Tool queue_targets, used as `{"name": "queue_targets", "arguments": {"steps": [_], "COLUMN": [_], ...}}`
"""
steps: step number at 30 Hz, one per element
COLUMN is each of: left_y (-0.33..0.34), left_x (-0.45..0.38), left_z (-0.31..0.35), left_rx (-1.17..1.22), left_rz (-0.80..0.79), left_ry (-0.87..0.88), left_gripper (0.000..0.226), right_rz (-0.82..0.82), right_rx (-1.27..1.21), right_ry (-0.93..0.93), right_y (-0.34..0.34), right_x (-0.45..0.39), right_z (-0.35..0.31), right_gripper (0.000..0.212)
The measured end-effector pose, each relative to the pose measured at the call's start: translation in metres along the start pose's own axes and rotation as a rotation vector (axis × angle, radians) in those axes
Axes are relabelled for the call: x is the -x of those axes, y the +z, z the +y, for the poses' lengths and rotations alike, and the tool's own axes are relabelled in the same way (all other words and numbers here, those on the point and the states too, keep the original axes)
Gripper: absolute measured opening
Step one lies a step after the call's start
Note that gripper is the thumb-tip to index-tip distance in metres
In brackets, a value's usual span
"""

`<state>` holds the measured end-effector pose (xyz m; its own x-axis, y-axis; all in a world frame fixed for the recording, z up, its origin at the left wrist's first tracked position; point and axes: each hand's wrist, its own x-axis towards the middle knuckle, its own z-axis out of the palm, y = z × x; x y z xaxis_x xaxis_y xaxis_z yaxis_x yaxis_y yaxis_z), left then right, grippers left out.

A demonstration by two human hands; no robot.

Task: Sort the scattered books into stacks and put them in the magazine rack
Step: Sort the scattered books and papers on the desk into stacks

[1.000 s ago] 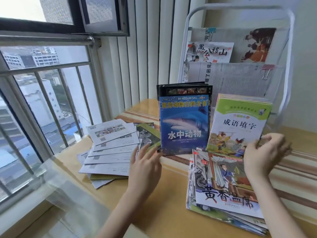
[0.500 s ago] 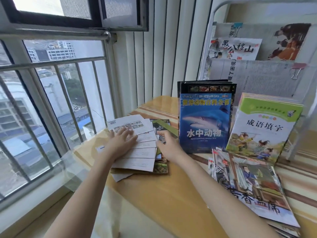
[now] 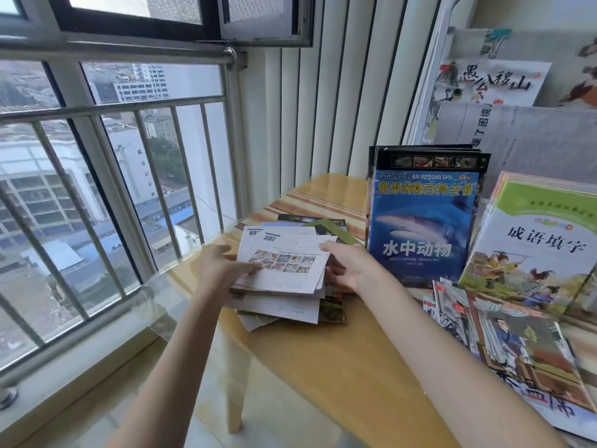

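A pile of thin white-backed books [image 3: 284, 270] lies on the wooden table [image 3: 323, 367] near its left edge. My left hand [image 3: 223, 270] grips the pile's left side and my right hand [image 3: 345, 266] grips its right side, with the top books gathered and slightly raised. A few books [image 3: 290, 310] stay flat underneath. A blue shark book [image 3: 423, 221] and a green-topped book stack [image 3: 536, 247] stand upright against the white magazine rack [image 3: 429, 79]. A flat stack of picture books [image 3: 517, 350] lies at the right.
A window with a steel guard rail [image 3: 113, 108] runs along the left, close to the table's edge. Vertical blinds [image 3: 323, 108] hang behind the table. The rack's upper tiers hold a clipped newspaper [image 3: 533, 137] and a picture book [image 3: 487, 82].
Both hands moved left from the standing books to the scattered white-backed books, then pushed them together into one pile held between them. The view turned left and closer.
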<state>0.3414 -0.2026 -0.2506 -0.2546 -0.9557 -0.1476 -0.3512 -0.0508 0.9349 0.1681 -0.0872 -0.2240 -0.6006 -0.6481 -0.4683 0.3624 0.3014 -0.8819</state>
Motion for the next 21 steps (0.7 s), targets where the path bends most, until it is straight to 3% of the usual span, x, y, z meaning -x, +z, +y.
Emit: {"name": "queue_targets", "arguments": {"steps": [3,5,9,12,13,15,17,19,21], "left_y": [-0.012,-0.015,-0.014,-0.019,-0.021,-0.018,-0.01,-0.002,0.003], "left_x": [0.002,0.006,0.017,0.025,0.027,0.03,0.035,0.045,0.06], "left_z": [0.0,0.002,0.008,0.012,0.013,0.016,0.021,0.029,0.04], "left_rx": [0.195,0.268,0.274,0.283,0.234,0.183,0.164,0.214,0.42], "left_rz": [-0.207,-0.361,-0.449,-0.574,-0.604,-0.641,-0.703,-0.788,-0.847], "left_ry": [-0.08,-0.137,-0.144,-0.077,-0.052,-0.034,-0.052,-0.12,-0.183], "left_gripper": [0.091,0.077,0.056,0.039,0.036,0.033,0.029,0.027,0.047], "right_rz": [-0.121,-0.152,-0.167,-0.229,-0.22,-0.159,-0.009,0.048,0.037], "right_rx": [0.119,0.135,0.085,-0.053,0.029,0.613,1.074,0.996,0.751], "right_ry": [0.031,-0.039,-0.193,-0.249,-0.293,-0.593,-0.871,-0.992,-1.098], "right_y": [-0.001,-0.003,-0.023,-0.057,-0.066,-0.084,-0.089,-0.087,-0.09], "right_x": [0.005,0.012,0.038,0.059,0.067,0.07,0.07,0.075,0.077], "right_z": [0.004,0.009,0.014,0.012,0.012,0.017,0.022,0.023,0.029], "right_gripper": [0.014,0.02,0.025,0.054,0.065,0.076,0.066,0.051,0.036]}}
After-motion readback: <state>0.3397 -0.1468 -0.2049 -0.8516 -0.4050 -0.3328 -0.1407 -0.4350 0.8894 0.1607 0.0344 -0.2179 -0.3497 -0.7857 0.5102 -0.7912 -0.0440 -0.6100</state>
